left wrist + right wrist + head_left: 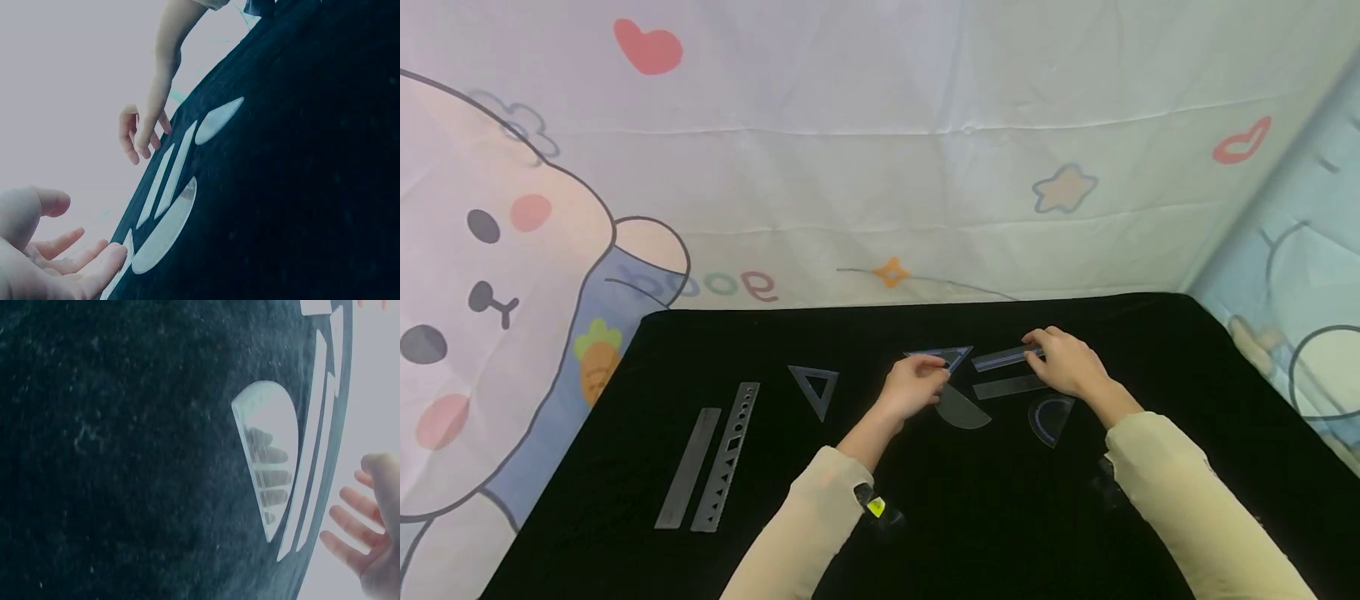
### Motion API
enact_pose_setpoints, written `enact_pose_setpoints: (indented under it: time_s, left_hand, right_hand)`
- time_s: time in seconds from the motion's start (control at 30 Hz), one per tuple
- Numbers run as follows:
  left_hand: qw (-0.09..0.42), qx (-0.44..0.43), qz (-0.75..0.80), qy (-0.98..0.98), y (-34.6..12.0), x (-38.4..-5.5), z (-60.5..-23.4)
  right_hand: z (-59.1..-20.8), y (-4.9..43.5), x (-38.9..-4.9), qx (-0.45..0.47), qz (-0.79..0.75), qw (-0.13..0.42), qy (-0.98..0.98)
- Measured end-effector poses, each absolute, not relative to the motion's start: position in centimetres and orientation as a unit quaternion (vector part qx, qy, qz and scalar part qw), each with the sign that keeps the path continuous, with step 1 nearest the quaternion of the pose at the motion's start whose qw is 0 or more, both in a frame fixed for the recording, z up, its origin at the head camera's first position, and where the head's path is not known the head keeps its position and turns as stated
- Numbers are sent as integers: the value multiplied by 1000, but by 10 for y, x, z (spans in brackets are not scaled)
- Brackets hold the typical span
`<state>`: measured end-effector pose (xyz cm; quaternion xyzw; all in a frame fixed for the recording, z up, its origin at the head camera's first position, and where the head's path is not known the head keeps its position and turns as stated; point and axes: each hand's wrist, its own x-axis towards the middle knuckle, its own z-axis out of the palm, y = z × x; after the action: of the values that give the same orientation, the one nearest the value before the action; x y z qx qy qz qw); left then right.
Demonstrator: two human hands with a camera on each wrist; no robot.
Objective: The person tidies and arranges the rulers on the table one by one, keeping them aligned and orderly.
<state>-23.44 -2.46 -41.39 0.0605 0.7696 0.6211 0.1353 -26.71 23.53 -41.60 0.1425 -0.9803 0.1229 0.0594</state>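
Note:
My left hand point(916, 387) is at a clear set square point(962, 353), its fingers overlapping the left part in the head view. In the left wrist view its fingers are loosely bent, the thumb stands apart, and nothing shows in its grasp. Just below it lies a clear semicircular protractor point(962, 410). My right hand point(1067, 362) hovers with spread fingers over the right ends of two short clear rulers, an upper ruler point(996, 360) and a lower ruler point(1006, 387). A second protractor point(269, 444) lies nearer me, below that hand. Whether the right fingertips touch a ruler, I cannot tell.
On the left of the black-covered table point(940, 517) lie a long plain ruler point(688, 467) and a stencil ruler point(706, 500) with cut-out shapes. Another set square point(812, 372) lies between them and my left hand. A printed cloth point(850, 167) hangs behind the table.

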Motion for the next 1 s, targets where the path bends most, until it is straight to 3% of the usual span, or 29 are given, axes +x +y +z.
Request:
enact_pose_setpoints:
  time_s: [0.8,1.0]
  left_hand:
    - [250,-7,683,687,18,-232,-415]
    - [259,-20,697,669,21,-232,-414]
  right_hand:
    - [-416,279,-257,63,109,6,-992]
    - [-419,270,-254,70,115,23,-991]
